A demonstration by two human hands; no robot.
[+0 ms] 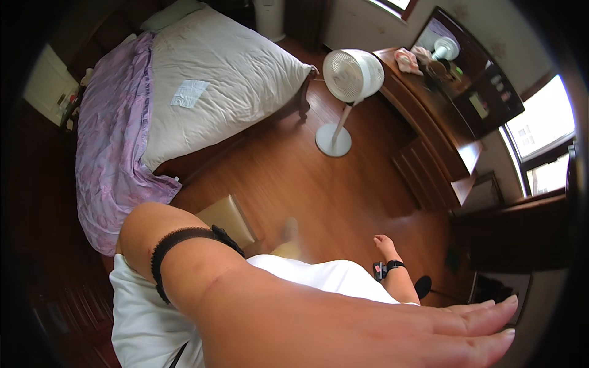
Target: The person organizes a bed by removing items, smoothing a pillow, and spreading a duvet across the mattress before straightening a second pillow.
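My left hand is very large and near the camera. Its arm reaches across from the left, with a black lace-edged band around it. The fingers stretch out to the right with gaps between them and hold nothing; the thumb is hidden. My right hand hangs low beside my white top, above the wooden floor. A black strap with a small device sits at that wrist. The right fingers are loosely bent, with nothing visible in them.
A beige padded seat stands near my legs. Ahead is a white pedestal fan. A bed with a pale sheet and purple floral quilt fills the left. A wooden dressing table with a mirror lines the right.
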